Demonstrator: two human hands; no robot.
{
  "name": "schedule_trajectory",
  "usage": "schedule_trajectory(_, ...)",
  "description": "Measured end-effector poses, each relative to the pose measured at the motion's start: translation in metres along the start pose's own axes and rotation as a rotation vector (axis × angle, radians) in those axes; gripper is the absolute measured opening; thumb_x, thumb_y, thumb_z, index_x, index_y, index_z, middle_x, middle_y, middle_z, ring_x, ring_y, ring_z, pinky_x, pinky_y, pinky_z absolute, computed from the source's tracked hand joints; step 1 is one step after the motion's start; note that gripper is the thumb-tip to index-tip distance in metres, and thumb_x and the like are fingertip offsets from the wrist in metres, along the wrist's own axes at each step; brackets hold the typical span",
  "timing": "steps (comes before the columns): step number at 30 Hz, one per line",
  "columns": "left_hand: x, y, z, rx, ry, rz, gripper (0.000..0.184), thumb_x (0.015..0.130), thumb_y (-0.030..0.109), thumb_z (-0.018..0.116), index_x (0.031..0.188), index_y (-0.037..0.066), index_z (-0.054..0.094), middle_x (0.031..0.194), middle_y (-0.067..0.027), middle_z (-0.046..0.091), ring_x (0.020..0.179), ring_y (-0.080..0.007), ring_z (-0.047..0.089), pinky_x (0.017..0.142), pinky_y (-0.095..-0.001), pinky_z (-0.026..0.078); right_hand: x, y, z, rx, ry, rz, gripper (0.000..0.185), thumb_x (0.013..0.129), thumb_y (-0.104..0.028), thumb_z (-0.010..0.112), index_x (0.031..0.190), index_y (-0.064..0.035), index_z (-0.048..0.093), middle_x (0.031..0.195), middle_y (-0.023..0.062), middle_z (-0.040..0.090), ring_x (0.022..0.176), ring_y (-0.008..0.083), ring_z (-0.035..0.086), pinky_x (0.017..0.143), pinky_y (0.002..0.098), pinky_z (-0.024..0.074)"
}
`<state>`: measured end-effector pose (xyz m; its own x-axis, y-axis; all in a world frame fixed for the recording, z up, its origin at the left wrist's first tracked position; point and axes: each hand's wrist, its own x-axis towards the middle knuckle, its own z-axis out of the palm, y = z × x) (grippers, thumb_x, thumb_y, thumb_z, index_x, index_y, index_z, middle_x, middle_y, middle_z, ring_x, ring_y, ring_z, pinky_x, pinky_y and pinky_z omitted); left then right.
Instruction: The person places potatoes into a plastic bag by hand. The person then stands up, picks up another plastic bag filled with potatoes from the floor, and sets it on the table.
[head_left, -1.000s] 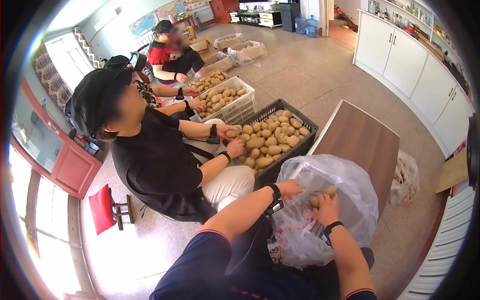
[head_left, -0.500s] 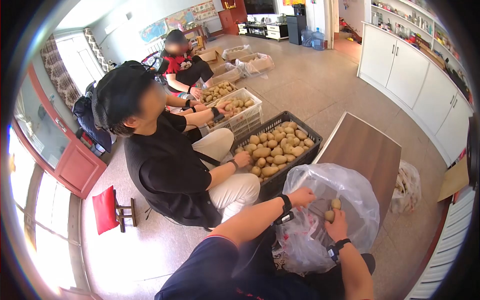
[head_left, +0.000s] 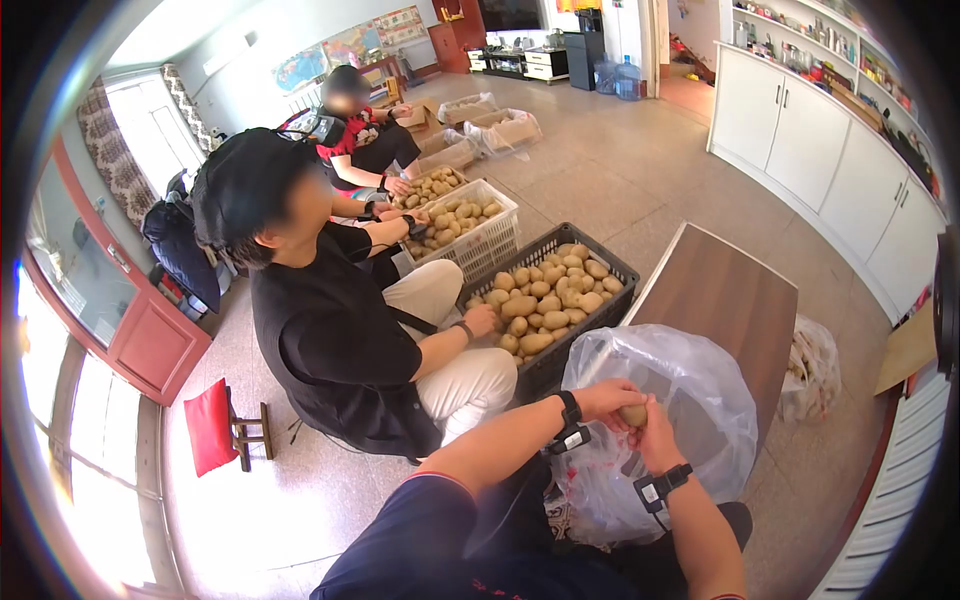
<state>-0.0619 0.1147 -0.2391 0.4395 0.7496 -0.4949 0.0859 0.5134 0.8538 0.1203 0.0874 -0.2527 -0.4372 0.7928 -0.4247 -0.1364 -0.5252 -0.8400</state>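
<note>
head camera shows left fingers (head_left: 624, 389) and right fingers (head_left: 651, 410) closed around one potato (head_left: 633, 415), its long axis too hidden to tell.

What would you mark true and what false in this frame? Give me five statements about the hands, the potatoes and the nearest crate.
1. The left hand and right hand meet at a single potato. True.
2. The left wrist is bare. False: a black strap goes around it.
3. A person in black has a hand at the black crate. True.
4. The black crate is empty. False: many potatoes lie in it.
5. The clear plastic bag is tied shut. False: its mouth is wide open.
</note>
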Motion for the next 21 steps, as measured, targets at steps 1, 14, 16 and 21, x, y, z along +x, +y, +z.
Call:
schedule_trajectory(1,0.002,-0.001,-0.001,-0.031,-0.050,-0.010,0.049,0.091,0.040,0.062,0.123,0.005,0.050,0.102,-0.0154,0.063,0.076,-0.0242,0.067,0.066,-0.0369,0.057,-0.001,-0.004,0.005,-0.025,0.059,-0.003,0.045,0.099,-0.054,0.038,0.089,-0.0137,0.056,0.068,0.0009,0.054,0.053,0.0120,0.049,0.049,0.0279,0.0382)
schedule_trajectory(14,-0.002,0.008,-0.016,-0.171,0.043,0.078,0.041,0.093,0.038,0.062,0.118,0.008,0.052,0.096,-0.0065,0.061,0.069,-0.0162,0.064,0.063,-0.0300,0.055,0.045,0.015,-0.048,-1.341,0.447,-0.651,0.026,0.090,-0.028,0.058,0.103,-0.0060,0.065,0.111,0.0171,0.064,0.104,0.0355,0.058,0.081,0.0471,0.0478)
schedule_trajectory(16,-0.005,0.011,-0.020,-0.355,0.111,0.144,0.037,0.095,0.036,0.060,0.117,0.008,0.052,0.095,-0.0060,0.061,0.069,-0.0158,0.063,0.062,-0.0304,0.055,0.046,0.020,-0.061,-1.447,0.456,-0.721,0.029,0.087,-0.024,0.061,0.110,-0.0076,0.063,0.119,0.0166,0.060,0.108,0.0359,0.056,0.084,0.0476,0.0472)
schedule_trajectory(21,-0.015,0.020,-0.041,-0.551,0.188,0.271,0.031,0.096,0.034,0.058,0.114,0.009,0.053,0.097,-0.0069,0.062,0.074,-0.0188,0.063,0.065,-0.0323,0.056,0.053,0.042,-0.077,-1.628,0.471,-0.748,0.043,0.084,-0.021,0.062,0.125,-0.0107,0.056,0.125,0.0137,0.057,0.108,0.0363,0.056,0.090,0.0481,0.0472)
